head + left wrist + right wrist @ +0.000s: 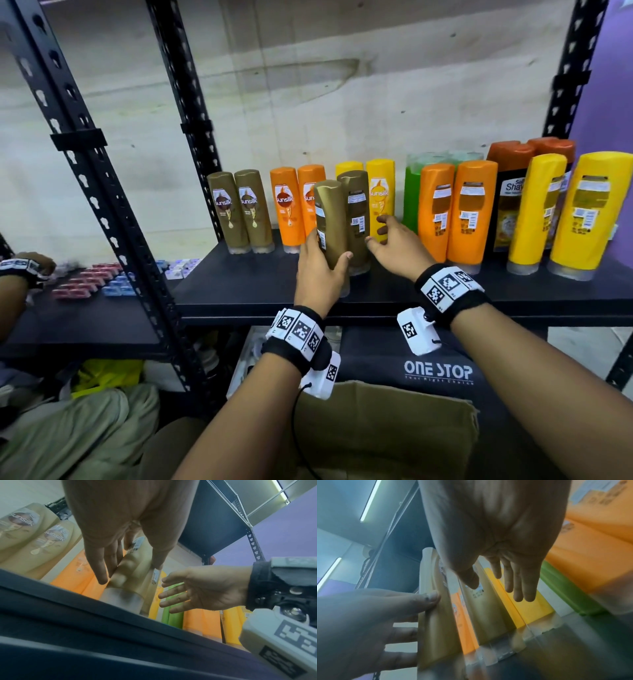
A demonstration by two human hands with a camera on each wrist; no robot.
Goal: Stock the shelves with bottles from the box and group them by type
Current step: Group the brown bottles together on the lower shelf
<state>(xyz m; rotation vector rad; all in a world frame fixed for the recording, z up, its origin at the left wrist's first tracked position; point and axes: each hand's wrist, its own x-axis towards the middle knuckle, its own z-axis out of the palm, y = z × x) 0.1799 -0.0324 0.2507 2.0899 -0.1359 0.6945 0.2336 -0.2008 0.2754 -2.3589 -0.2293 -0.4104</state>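
My left hand (323, 270) grips a brown bottle (330, 222) low on its body, tilted slightly, its clear cap on the front of the black shelf (257, 284). Thumb and fingers wrap that bottle (135, 577) in the left wrist view. A second brown bottle (358, 219) stands just behind it. My right hand (385, 240) hovers open beside this one, fingers spread, thumb near its label. Two more brown bottles (239, 212) stand at the shelf's back left. The cardboard box (376, 428) sits below my forearms.
Along the back stand orange bottles (294, 205), yellow bottles (380, 192), a green bottle (411, 192), big orange (455, 209), black (510, 198) and big yellow bottles (561, 212). A black upright (113, 219) divides the shelves. Another person's hand (27, 270) reaches by small packs (92, 281).
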